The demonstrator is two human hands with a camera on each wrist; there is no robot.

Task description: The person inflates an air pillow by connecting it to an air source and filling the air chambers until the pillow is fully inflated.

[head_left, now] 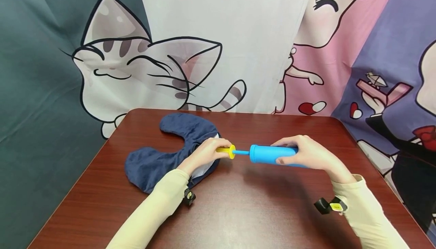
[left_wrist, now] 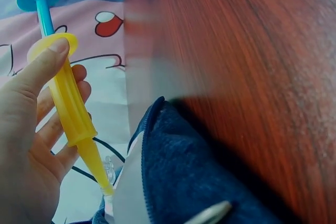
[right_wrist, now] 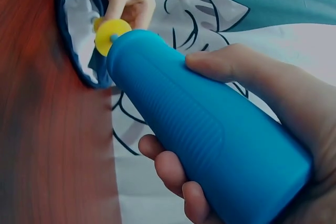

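A hand air pump has a blue barrel, a thin blue rod and a yellow nozzle end. My left hand holds the yellow part, its thumb on the flange in the left wrist view. The tapered tip sits at a small clear valve beside the white inner lining of a navy U-shaped neck pillow. Wrapped round the barrel, my right hand keeps its thumb on one side and fingers on the other. A length of rod shows between barrel and flange.
The pillow lies on the left part of a reddish-brown wooden table, its zipped cover parted at the valve. Behind the table hangs a cartoon-printed cloth. Small cameras are worn on both wrists.
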